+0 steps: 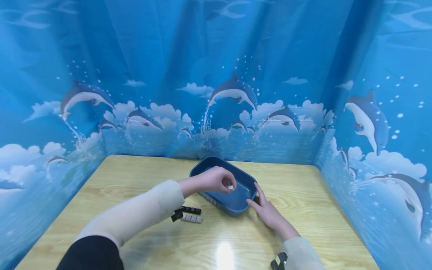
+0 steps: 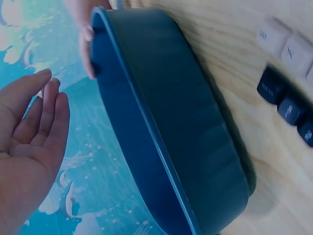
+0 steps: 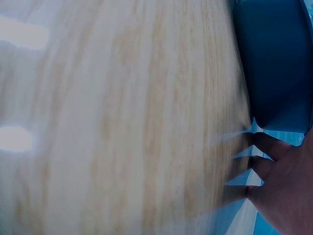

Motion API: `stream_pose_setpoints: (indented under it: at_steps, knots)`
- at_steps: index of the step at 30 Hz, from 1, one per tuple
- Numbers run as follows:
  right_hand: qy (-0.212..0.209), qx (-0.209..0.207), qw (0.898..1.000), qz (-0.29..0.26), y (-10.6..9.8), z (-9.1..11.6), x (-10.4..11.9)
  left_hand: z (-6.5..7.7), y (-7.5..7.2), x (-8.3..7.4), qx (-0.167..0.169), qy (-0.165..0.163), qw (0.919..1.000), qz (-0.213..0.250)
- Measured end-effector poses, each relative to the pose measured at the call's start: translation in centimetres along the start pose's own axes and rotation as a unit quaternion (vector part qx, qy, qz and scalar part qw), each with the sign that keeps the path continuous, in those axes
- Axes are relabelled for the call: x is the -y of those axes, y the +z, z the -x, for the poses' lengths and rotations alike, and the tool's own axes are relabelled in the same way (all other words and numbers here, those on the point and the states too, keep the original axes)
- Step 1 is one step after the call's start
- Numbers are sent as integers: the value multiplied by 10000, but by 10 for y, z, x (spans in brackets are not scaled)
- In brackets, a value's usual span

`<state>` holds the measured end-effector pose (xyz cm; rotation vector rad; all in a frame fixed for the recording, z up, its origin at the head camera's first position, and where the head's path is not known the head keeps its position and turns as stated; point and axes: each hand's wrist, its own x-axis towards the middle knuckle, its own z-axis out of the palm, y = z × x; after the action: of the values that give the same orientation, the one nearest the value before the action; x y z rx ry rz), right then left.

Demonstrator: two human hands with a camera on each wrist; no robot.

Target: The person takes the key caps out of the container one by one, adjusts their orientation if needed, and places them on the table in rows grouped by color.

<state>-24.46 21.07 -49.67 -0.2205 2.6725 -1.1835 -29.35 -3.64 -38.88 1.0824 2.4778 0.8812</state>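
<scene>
My left hand (image 1: pixel 216 180) is over the inside of a blue plastic bin (image 1: pixel 241 202), pinching a small white keycap (image 1: pixel 231 187) between thumb and fingertips. In the left wrist view, the fingers of that hand (image 2: pixel 36 117) mostly hide the keycap. At the bin's near right corner, my right hand (image 1: pixel 268 213) holds the rim, thumb at the edge and fingers along the outer side. The right wrist view shows this hand (image 3: pixel 288 181) with several fingers spread beside the bin wall (image 3: pixel 276 63).
Left of the bin, a row of black keycaps (image 1: pixel 192 210) lies on the wooden table (image 1: pixel 290 180) beside a row of white keycaps (image 1: pixel 191 218). A blue dolphin-print curtain (image 1: pixel 216 93) encloses the table's back and sides.
</scene>
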Motion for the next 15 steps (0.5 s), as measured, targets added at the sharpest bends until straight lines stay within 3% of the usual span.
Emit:
stream_pose_setpoints:
  at_steps: [7,15]
  knots:
    - [-65,24,10000,-23,0,1,1,27,1,2,-623,-385,9961,483]
    - [-85,0,10000,-4,0,0,0,58,4,4,-1207,-640,9842,1129]
